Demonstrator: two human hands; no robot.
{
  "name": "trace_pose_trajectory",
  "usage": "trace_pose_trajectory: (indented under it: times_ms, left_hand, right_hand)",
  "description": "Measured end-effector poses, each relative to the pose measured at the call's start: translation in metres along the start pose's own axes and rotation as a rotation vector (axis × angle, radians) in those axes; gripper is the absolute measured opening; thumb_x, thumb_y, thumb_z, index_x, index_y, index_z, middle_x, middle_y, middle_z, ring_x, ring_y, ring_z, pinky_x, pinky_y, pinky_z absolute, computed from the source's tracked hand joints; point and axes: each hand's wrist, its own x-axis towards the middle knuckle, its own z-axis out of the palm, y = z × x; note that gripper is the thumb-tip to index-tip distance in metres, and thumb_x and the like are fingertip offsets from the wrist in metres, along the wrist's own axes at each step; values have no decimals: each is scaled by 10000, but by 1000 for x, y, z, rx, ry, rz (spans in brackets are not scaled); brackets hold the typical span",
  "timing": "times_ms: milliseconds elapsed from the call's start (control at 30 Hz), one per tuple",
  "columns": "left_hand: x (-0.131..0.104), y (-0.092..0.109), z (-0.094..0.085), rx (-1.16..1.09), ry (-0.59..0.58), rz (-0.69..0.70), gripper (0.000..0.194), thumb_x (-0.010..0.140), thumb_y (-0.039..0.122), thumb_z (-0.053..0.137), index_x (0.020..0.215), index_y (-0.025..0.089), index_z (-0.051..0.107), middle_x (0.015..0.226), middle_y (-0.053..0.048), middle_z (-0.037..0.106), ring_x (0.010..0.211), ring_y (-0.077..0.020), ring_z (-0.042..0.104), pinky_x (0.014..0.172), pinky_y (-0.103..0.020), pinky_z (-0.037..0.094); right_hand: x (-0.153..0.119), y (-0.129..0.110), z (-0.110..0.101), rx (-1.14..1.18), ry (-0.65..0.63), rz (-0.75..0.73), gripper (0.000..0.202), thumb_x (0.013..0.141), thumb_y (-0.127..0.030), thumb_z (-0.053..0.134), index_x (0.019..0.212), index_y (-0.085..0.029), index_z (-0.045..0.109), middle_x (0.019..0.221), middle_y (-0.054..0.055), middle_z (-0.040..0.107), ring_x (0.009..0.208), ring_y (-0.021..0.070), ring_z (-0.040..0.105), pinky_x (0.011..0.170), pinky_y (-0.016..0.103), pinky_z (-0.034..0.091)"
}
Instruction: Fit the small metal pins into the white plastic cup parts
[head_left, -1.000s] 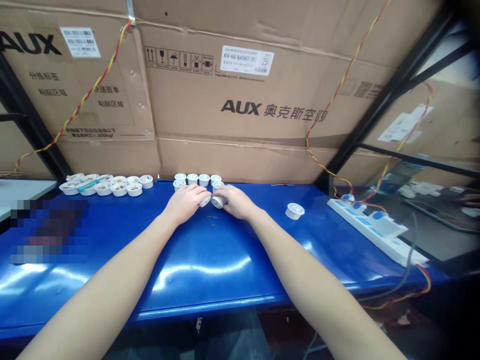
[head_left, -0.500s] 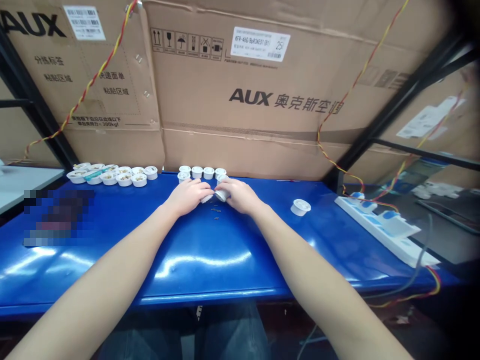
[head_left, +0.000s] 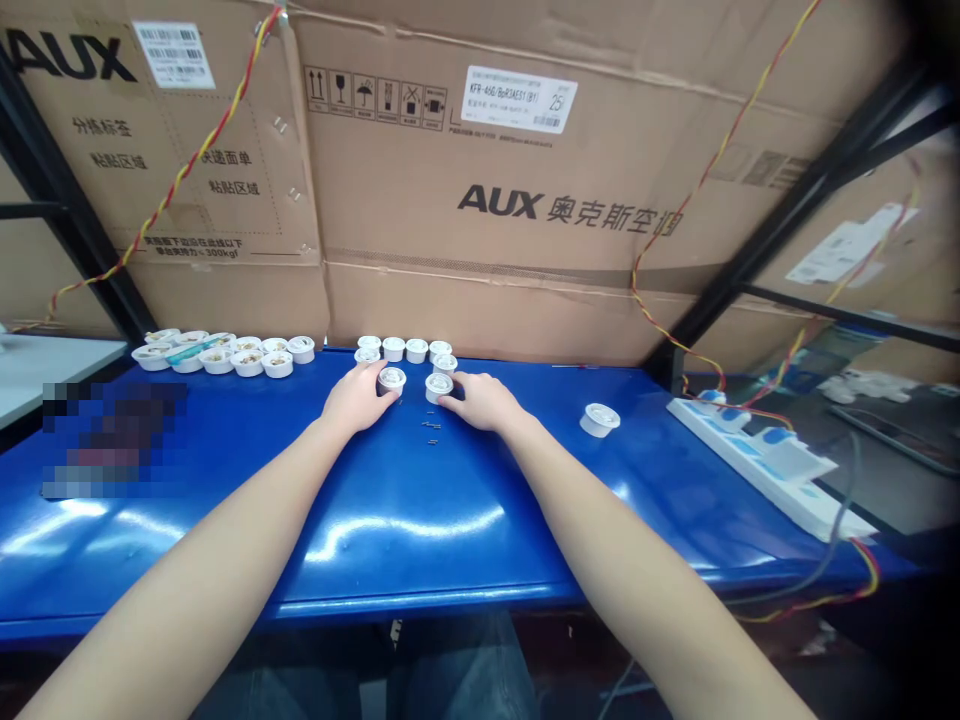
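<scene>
My left hand (head_left: 361,397) has its thumb and fingers around a small white round cup (head_left: 391,382), which stands upright. A matching white cup (head_left: 439,389) stands upright a little to the right, gripped by my right hand (head_left: 480,400) from its outer side. Several tiny dark pin-like pieces (head_left: 430,426) lie on the blue table top (head_left: 420,480) just in front of the two cups. Behind my hands, several more white cups (head_left: 416,350) stand in a group near the cardboard. What sits inside the held cups is too small to make out.
Several white cups with small contents (head_left: 247,362) stand at the back left, a teal strip (head_left: 196,350) across them. A lone white cup (head_left: 600,420) stands at the right, near a white power strip (head_left: 772,465). Cardboard boxes (head_left: 480,250) wall off the back.
The two cups were tilted towards each other in my hands. Now they stand upright and farther apart; my left hand has moved slightly left.
</scene>
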Motion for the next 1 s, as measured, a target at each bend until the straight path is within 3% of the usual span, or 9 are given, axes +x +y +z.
trace_pose_trajectory:
  times_ms: [100,200,267,333,433,533,767,867,1000]
  left_hand:
    - [-3,8,-6,30,52,-52,499,841,313,575,1330,274,485,1297,-76,610,1139,-268,600,856,-341,500]
    - [-3,13,-12,49,42,-79,259,850,301,547,1095,261,621,1016,-43,708,947,-240,657,757,-313,501]
    - [-3,13,-12,60,-17,-82,183,847,375,555,920,260,678,899,-29,722,884,-242,663,740,-318,500]
    - [-2,13,-10,67,-58,-79,224,841,432,556,883,277,712,922,-27,735,915,-260,662,773,-341,506]
    - [0,12,-4,70,-70,-81,317,849,400,531,1096,306,707,1084,-43,729,1038,-296,643,866,-395,507]
    - [2,10,2,72,-92,-73,421,859,332,497,1246,266,649,1221,-78,682,1136,-314,609,945,-431,489]
    - [5,6,8,11,-157,107,466,880,262,428,1301,174,607,1347,-84,606,1260,-264,544,1105,-400,386]
    - [2,6,6,-77,-248,176,506,886,232,381,1358,179,554,1416,-52,547,1317,-220,494,1142,-360,343]
    - [-5,17,0,-141,-403,304,550,900,228,347,1441,220,452,1516,8,421,1408,-176,372,1196,-335,243]
  right_hand:
    - [2,2,-2,-3,31,57,372,813,-553,626,949,-213,692,910,66,729,798,227,659,659,274,423]
    - [3,3,2,72,2,-29,408,864,-542,561,715,-184,690,726,52,706,680,183,637,623,263,403]
    - [3,3,8,167,12,-143,379,903,-494,522,787,-196,725,797,43,730,731,180,653,669,261,430]
    - [5,2,15,252,49,-222,291,903,-427,549,999,-224,733,991,38,743,872,192,668,769,270,465]
    - [12,2,25,299,78,-285,383,883,-365,594,1234,-222,653,1235,61,675,1097,227,625,952,321,459]
    - [22,2,32,239,78,-313,451,895,-376,578,1309,-199,607,1329,89,614,1233,270,545,1066,390,396]
    - [26,-5,38,100,18,-317,534,929,-448,503,1406,-208,509,1441,94,510,1319,302,452,1093,423,352]
    - [22,-3,27,135,64,-248,412,982,-419,383,1269,-240,617,1325,76,612,1202,251,556,1011,356,412]
    - [14,20,-3,85,213,124,433,992,-406,294,1038,-246,694,1100,83,698,1010,255,626,852,345,457]
